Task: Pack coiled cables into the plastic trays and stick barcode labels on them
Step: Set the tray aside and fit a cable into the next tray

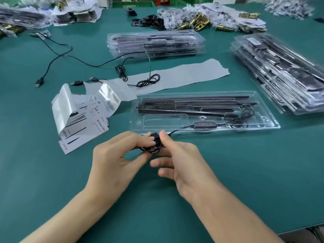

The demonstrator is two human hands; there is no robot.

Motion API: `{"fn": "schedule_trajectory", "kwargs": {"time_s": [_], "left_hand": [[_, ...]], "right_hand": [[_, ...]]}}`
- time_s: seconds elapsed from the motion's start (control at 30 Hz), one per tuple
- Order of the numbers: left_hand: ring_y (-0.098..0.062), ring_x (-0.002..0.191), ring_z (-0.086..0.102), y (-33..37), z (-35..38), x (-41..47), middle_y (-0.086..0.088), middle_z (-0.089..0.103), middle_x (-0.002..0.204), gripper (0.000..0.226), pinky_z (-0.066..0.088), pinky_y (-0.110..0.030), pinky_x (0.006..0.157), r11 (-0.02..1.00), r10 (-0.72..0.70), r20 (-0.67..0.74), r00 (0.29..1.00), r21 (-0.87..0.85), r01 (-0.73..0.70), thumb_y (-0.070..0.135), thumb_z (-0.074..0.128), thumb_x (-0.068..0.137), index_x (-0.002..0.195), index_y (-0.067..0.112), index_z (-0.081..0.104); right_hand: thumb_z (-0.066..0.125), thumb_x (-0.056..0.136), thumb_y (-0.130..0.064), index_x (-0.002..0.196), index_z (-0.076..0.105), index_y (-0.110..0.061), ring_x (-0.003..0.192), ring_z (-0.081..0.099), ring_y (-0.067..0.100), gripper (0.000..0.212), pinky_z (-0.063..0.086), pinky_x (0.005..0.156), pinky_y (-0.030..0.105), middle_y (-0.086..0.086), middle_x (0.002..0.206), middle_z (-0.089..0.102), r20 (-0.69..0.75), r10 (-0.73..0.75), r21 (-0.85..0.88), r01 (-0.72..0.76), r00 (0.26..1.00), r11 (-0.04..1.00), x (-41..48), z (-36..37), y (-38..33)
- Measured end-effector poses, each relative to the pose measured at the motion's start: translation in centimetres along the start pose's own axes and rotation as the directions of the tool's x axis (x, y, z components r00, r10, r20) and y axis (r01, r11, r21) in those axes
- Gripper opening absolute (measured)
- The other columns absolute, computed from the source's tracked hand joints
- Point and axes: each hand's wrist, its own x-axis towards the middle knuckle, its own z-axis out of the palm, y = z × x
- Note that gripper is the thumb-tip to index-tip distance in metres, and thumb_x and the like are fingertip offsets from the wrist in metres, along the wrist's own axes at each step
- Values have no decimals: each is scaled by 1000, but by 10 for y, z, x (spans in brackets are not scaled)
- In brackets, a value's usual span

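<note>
A small black coiled cable (152,147) sits between both hands just in front of a clear plastic tray (273,124). My left hand (112,160) pinches the coil from the left, and my right hand (177,158) pinches it from the right with thumb and forefinger. The cable runs from the coil to an inline controller (204,124) lying in the tray, beside several black light bars (192,102). A folded strip of barcode labels (84,113) lies left of the tray.
Stacks of filled clear trays stand at the back centre (154,43) and at the right (280,76). Loose USB cables (57,58) and a grey backing strip (184,74) lie behind the labels. Bagged brass parts (201,21) crowd the far edge of the green table (245,172).
</note>
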Motion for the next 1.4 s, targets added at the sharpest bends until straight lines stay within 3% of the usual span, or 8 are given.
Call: {"fn": "schedule_trajectory", "kwargs": {"time_s": [0.2, 0.3, 0.37, 0.47, 0.6, 0.87, 1.13, 1.4], "left_hand": [[-3, 103, 72, -4, -7, 3, 9, 75, 99, 17, 58, -30, 89, 999, 30, 205, 978, 22, -35, 6, 77, 80, 95, 13, 78], [-2, 106, 71, -8, -26, 16, 15, 74, 109, 20, 58, -30, 91, 990, 133, 419, 898, -11, -141, 23, 75, 88, 107, 20, 78], [-3, 108, 71, -10, -36, 31, 16, 74, 113, 18, 57, -30, 91, 979, 192, 431, 882, -20, -203, 29, 69, 93, 108, 23, 77], [-4, 122, 63, -16, -35, 59, 19, 68, 127, 26, 52, -36, 102, 961, 120, 386, 915, 186, -204, 43, 64, 96, 119, 33, 72], [-2, 136, 51, -27, -20, 79, 20, 60, 141, 43, 45, -33, 109, 905, -16, 531, 847, 368, -214, 56, 67, 89, 131, 43, 65], [-5, 109, 69, -30, -21, 86, 20, 74, 114, 36, 54, -38, 97, 967, -47, 497, 866, 239, -85, 59, 73, 75, 102, 37, 80], [-10, 85, 70, -31, -19, 78, 19, 77, 102, 18, 56, -33, 75, 955, -24, 454, 890, 274, -114, 50, 75, 84, 98, 39, 79], [-11, 79, 71, -32, -18, 76, 12, 78, 90, 24, 55, -33, 71, 957, -23, 438, 898, 269, -107, 57, 65, 84, 96, 39, 75]], "right_hand": [[65, 100, -24, 95, 74, 0, 41, 56, 9, 26, 44, 40, 18, 5, 61, 67, -65, -18, -5, 18, 998, 1000, 5, -1, 0], [66, 100, -23, 97, 74, 3, 40, 54, 11, 27, 43, 39, 18, 8, 64, 66, -82, -23, -61, 18, 996, 998, 5, -6, -1], [67, 99, -23, 93, 74, 0, 39, 54, 11, 25, 42, 38, 19, 7, 64, 67, -85, -24, -100, 16, 996, 995, 5, -9, -2], [69, 98, -24, 85, 72, -5, 39, 54, 12, 23, 41, 37, 20, 4, 65, 69, -94, -7, -128, -5, 996, 992, 5, -10, -4], [72, 96, -26, 81, 71, -6, 37, 52, 11, 25, 39, 35, 19, 2, 64, 69, -86, 18, -114, -27, 996, 993, 5, -11, -8], [75, 93, -30, 100, 75, 1, 38, 48, 8, 32, 32, 34, 17, 7, 79, 71, -17, 82, -171, -84, 996, 982, 4, -25, -12], [73, 93, -27, 94, 73, -6, 38, 43, 6, 20, 32, 34, 16, 8, 83, 69, 95, 155, -150, -140, 983, 979, 3, -34, -20], [68, 97, -20, 95, 75, -2, 41, 43, 5, 19, 40, 38, 18, 12, 90, 74, 95, 123, -81, -115, 988, 990, 13, -25, -15]]}}
